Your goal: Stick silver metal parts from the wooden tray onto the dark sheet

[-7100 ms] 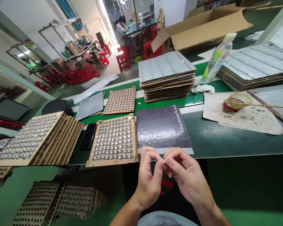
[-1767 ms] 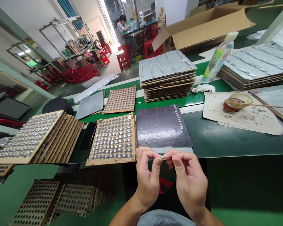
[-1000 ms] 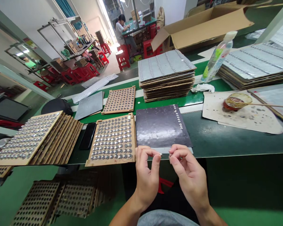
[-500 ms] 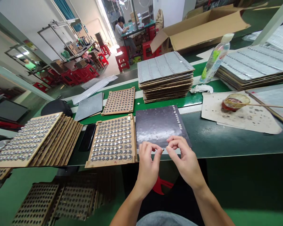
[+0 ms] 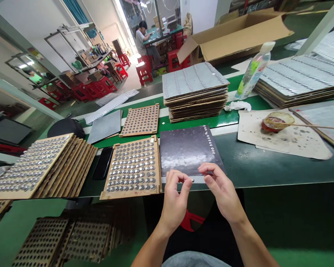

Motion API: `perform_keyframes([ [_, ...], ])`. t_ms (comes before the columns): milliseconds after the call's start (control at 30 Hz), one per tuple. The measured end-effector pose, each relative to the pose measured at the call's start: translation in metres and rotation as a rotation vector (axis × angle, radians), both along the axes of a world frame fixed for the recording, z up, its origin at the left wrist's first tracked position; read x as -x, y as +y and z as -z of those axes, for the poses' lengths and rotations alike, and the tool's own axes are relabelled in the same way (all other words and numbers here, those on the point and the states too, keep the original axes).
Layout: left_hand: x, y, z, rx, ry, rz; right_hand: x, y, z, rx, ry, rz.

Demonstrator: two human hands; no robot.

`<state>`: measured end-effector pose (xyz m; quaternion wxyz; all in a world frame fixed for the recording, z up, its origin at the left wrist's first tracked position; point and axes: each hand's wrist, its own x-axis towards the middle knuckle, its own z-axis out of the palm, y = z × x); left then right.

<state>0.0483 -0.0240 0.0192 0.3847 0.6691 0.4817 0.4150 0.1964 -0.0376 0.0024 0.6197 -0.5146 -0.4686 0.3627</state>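
Observation:
My left hand (image 5: pixel 176 198) pinches a small shiny metal piece (image 5: pixel 193 180) between thumb and forefinger, at the table's front edge. Its exact kind is too small to make out. To the right, my right hand (image 5: pixel 222 194) holds nothing visible, with thumb and fingers apart. Just beyond both hands lies a dark flat sheet (image 5: pixel 180 148), with a row of small round metal pieces (image 5: pixel 209 141) down its right side. Left of the sheet, a wooden board (image 5: pixel 158 163) carries rows of round metal pieces, some with brighter tops.
Tilted boards (image 5: pixel 55 163) with metal pieces are stacked at the left, beside a black phone (image 5: pixel 103 163). Behind stand a stack of grey sheets (image 5: pixel 195 83) and a bottle (image 5: pixel 254 72). A small pot (image 5: pixel 277 122) with a stick rests on stained paper at the right.
My right hand has moved a little right, away from the left hand, and its thumb and fingers have spread. The left hand keeps its pinch on the small metal piece.

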Motion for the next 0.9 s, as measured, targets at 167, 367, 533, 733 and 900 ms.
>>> perform_keyframes([
  [167,0.001,-0.009,-0.006,-0.037,-0.073,-0.052,0.008,-0.009,-0.008,0.01,0.043,-0.054],
  [367,0.0,-0.015,-0.008,-0.08,-0.022,-0.079,0.023,-0.016,-0.021,-0.087,-0.057,0.014],
  [533,-0.001,-0.019,-0.007,-0.056,-0.064,-0.138,0.032,-0.022,-0.017,-0.19,-0.136,0.132],
  [733,-0.003,-0.023,-0.012,0.017,-0.171,-0.136,0.037,-0.025,-0.018,-0.244,-0.168,0.157],
  [900,-0.003,-0.021,-0.017,0.062,-0.249,-0.116,0.039,-0.024,-0.02,-0.25,-0.141,0.127],
])
